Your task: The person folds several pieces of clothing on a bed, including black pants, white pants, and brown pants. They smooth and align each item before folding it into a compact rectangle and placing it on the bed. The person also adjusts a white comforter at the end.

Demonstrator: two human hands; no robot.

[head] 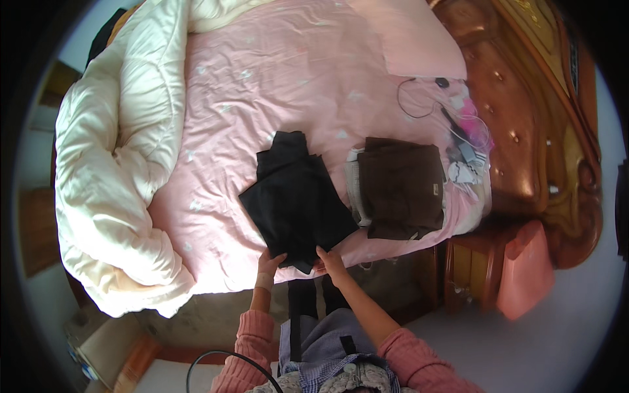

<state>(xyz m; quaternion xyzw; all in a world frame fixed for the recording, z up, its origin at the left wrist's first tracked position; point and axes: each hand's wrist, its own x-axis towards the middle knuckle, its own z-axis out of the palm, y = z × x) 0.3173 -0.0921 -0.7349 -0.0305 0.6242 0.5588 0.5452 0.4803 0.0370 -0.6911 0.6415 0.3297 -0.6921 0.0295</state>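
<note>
A black garment (300, 201) lies partly folded on the pink bed sheet (275, 88), its near edge close to the side of the bed. My left hand (269, 264) pinches that near edge at its left, thumb on top. At the right, my right hand (330, 263) grips the same edge between thumb and fingers. Just right of the black cloth rests a stack of folded clothes, with a dark brown garment (403, 189) on top and a light grey knitted piece (355, 186) showing beneath. The fingers under the cloth are partly hidden.
A bunched cream quilt (147, 108) covers the bed's left side. Cables, socks (464, 173) and small items lie near the brown padded headboard (506, 132), below a pink pillow (422, 39). A pink bag (528, 270) is by the wooden nightstand (467, 270).
</note>
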